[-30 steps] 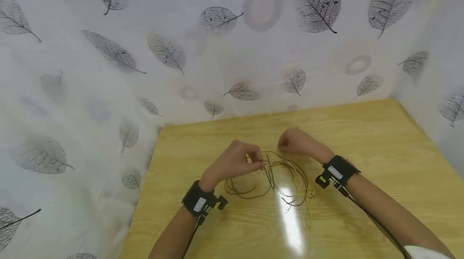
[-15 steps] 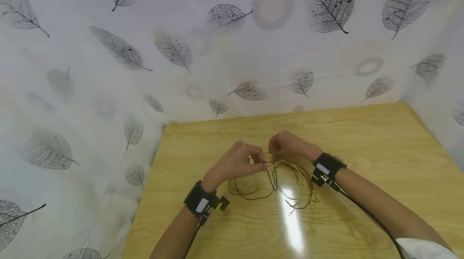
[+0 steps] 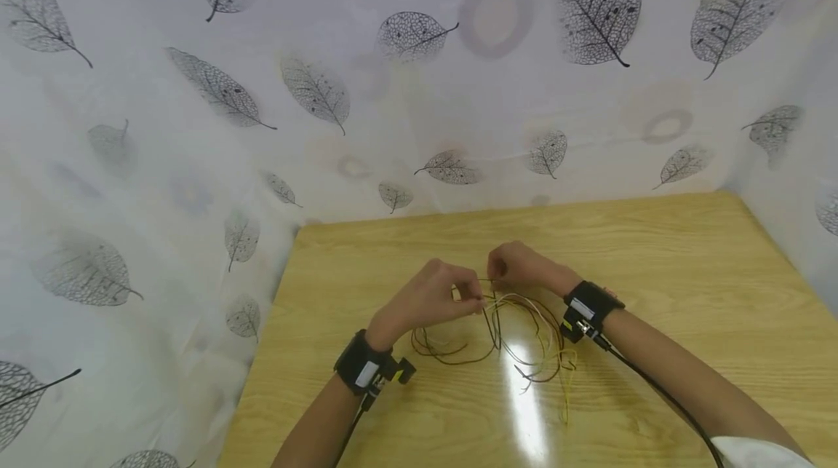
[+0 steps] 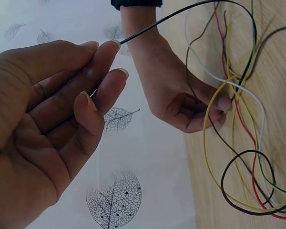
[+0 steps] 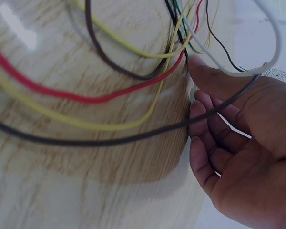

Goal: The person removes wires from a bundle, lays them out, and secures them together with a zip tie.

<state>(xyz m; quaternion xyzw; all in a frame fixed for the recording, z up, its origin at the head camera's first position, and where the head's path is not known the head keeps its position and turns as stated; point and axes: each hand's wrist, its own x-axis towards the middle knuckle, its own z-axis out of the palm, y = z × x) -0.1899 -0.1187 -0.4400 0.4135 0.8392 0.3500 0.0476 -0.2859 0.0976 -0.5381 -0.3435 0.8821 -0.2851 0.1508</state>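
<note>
In the head view my left hand (image 3: pixel 428 297) and right hand (image 3: pixel 524 266) are close together above a loose tangle of thin wires. Thumb and index finger of the left hand pinch the end of a black wire (image 4: pixel 155 25), which arcs over toward the right hand. The right hand (image 5: pixel 248 143) pinches a black wire between thumb and forefinger, low over the table, beside the crossing strands. Around it loop a red wire (image 5: pixel 97 100), a yellow wire (image 5: pixel 105 127), a white wire (image 5: pixel 278 40) and dark brown ones. The right hand's other fingers are curled in.
The wires spread in loops over a wood-grain table (image 3: pixel 655 322). Behind and at the sides hangs a pale sheet (image 3: pixel 406 104) printed with dark leaves. Each wrist wears a black strap (image 3: pixel 592 304) with a small camera and cable.
My right hand has moved left and slightly down, nearer to the left hand, and now pinches a wire. The left hand keeps its pinch and has barely moved.
</note>
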